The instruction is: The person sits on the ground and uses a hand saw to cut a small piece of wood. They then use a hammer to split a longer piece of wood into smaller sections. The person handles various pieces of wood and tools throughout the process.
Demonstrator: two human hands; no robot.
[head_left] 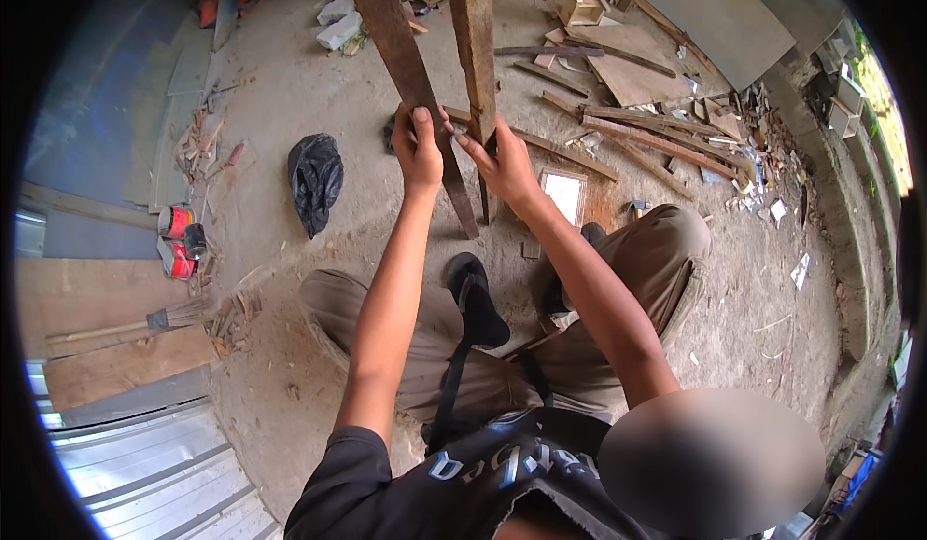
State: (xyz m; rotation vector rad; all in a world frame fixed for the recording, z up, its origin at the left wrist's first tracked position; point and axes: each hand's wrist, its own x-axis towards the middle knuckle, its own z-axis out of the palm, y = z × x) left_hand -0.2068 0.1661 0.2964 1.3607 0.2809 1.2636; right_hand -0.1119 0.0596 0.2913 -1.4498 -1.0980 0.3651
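Two long, weathered wooden pieces stand nearly upright in front of me, their upper ends running out of the top of the head view. My left hand is wrapped round the left plank, which is dark brown and leans, with its lower end reaching down by my foot. My right hand grips the right wooden bar, which is lighter brown and rough, near its lower part. Both hands are close together, and the fingers behind the wood are partly hidden.
Several loose wooden strips and boards lie ahead to the right. A black plastic bag rests on the concrete floor to the left, beyond it red cans. A white-faced framed panel lies near my right knee. Corrugated metal sheet is at lower left.
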